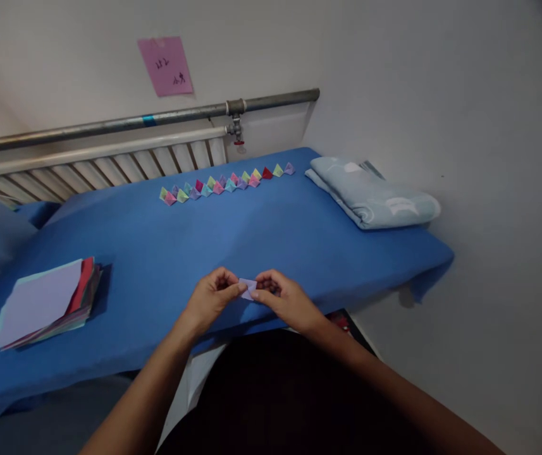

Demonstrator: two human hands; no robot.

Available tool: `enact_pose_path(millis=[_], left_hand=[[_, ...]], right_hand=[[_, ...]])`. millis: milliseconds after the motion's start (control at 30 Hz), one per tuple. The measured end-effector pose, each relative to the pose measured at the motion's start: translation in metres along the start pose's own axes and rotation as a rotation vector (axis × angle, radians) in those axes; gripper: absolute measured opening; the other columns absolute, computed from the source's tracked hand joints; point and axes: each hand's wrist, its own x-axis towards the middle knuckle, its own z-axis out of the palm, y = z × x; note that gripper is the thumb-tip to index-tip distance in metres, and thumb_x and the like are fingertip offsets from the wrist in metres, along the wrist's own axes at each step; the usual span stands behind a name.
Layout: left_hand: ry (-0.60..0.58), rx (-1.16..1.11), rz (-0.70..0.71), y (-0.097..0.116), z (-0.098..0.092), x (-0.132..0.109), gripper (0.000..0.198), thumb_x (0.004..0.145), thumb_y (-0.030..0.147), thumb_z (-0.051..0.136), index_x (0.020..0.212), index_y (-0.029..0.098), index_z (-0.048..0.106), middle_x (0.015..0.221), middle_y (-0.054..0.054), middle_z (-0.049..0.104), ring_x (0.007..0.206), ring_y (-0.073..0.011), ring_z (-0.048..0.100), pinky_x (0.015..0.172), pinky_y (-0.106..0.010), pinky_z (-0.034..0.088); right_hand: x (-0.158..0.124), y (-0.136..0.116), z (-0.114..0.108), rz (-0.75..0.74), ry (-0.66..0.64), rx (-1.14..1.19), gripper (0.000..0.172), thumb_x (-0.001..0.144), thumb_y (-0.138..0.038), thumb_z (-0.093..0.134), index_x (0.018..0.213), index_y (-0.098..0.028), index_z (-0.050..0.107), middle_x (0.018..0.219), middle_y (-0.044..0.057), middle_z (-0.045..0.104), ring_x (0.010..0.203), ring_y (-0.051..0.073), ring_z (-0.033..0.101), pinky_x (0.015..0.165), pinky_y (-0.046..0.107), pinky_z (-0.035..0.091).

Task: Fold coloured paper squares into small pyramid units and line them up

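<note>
A small piece of folded lilac paper (248,289) is pinched between my two hands, over the near edge of the blue-covered bed (166,253). My left hand (214,294) is closed on its left side, thumb on top. On the other side, my right hand (284,297) grips it between thumb and curled fingers. Farther back lies a double row of small folded paper pieces (230,184) in green, pink, purple, blue, yellow and red. To the left is a stack of coloured paper sheets (45,300), a lilac one on top.
A folded light-blue blanket (375,193) lies at the bed's right end, beside the wall. Behind the bed run a metal pipe (180,115) with a red-handled valve (237,133) and a white radiator (123,165). A pink note (166,66) is stuck on the wall.
</note>
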Motion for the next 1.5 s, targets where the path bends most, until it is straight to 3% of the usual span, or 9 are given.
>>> enact_pose_path(millis=[167,300,500,800,933,1067,1167,1300,1500], left_hand=[[0.092,-0.172,0.011,-0.004,0.014,-0.009,0.027,0.063,0.035,0.075,0.067,0.017,0.056,0.06,0.005,0.057,0.058,-0.008,0.05,0.059,-0.021,0.04],[0.035,-0.225,-0.077,0.0,0.01,-0.012,0.027,0.059,0.028,0.078,0.077,0.017,0.06,0.065,0.004,0.062,0.062,-0.0093,0.056,0.064,-0.023,0.044],[-0.087,-0.167,-0.124,0.006,0.005,-0.012,0.027,0.057,0.022,0.077,0.079,0.017,0.062,0.069,0.004,0.062,0.065,-0.0091,0.056,0.065,-0.023,0.045],[-0.005,-0.151,-0.062,-0.001,0.009,-0.01,0.026,0.057,0.022,0.076,0.077,0.017,0.06,0.067,0.004,0.06,0.063,-0.0093,0.056,0.065,-0.023,0.046],[-0.067,0.117,0.131,0.001,0.003,-0.008,0.015,0.074,0.029,0.066,0.086,0.02,0.064,0.076,0.001,0.065,0.073,-0.0132,0.06,0.071,-0.028,0.047],[0.046,0.621,0.556,-0.007,0.001,-0.002,0.008,0.083,0.019,0.055,0.085,0.021,0.063,0.083,-0.002,0.066,0.082,-0.0177,0.06,0.079,-0.032,0.045],[0.122,0.881,0.748,-0.019,0.005,0.001,0.016,0.088,0.013,0.047,0.083,0.019,0.061,0.085,-0.006,0.065,0.085,-0.0201,0.058,0.082,-0.037,0.044],[0.103,1.034,0.79,-0.035,0.012,-0.003,0.024,0.094,0.015,0.041,0.083,0.018,0.062,0.09,-0.008,0.066,0.087,-0.0207,0.058,0.083,-0.038,0.043],[0.074,1.084,0.839,-0.047,0.011,-0.018,0.02,0.093,0.013,0.043,0.101,0.015,0.062,0.103,-0.01,0.069,0.096,-0.0237,0.059,0.086,-0.04,0.043]], right_hand=[[0.001,-0.007,0.006,0.071,-0.02,0.143,0.012,0.076,-0.027,0.063,0.071,-0.02,0.055,0.067,-0.004,0.053,0.062,0.01,0.046,0.061,0.024,0.035],[-0.001,-0.005,0.005,0.082,-0.017,0.088,0.018,0.075,-0.027,0.062,0.063,-0.019,0.051,0.061,-0.005,0.044,0.056,0.008,0.037,0.055,0.024,0.028],[-0.001,-0.003,0.004,0.026,-0.016,0.026,0.014,0.077,-0.03,0.059,0.068,-0.02,0.055,0.064,-0.004,0.047,0.059,0.01,0.04,0.058,0.024,0.031],[-0.001,-0.009,0.004,-0.016,-0.045,0.016,0.007,0.077,-0.026,0.061,0.074,-0.02,0.06,0.068,-0.002,0.055,0.062,0.011,0.047,0.06,0.024,0.036],[0.001,-0.004,0.001,-0.227,0.058,-0.27,0.014,0.085,-0.027,0.055,0.075,-0.02,0.06,0.07,-0.001,0.058,0.067,0.013,0.05,0.064,0.025,0.038],[0.008,0.001,-0.005,-0.582,0.097,-0.7,0.019,0.09,-0.02,0.047,0.079,-0.019,0.061,0.077,0.004,0.062,0.074,0.017,0.049,0.074,0.031,0.038],[0.012,0.007,-0.007,-0.686,0.094,-0.948,0.023,0.093,-0.02,0.043,0.085,-0.019,0.065,0.086,0.007,0.064,0.079,0.019,0.047,0.075,0.033,0.035],[0.01,0.02,-0.007,-0.688,0.047,-1.064,0.027,0.095,-0.021,0.042,0.087,-0.02,0.068,0.085,0.007,0.064,0.078,0.02,0.046,0.072,0.034,0.032],[-0.006,0.031,-0.012,-0.675,-0.043,-1.025,0.025,0.094,-0.02,0.046,0.113,-0.02,0.063,0.105,0.008,0.065,0.088,0.021,0.049,0.078,0.036,0.032]])
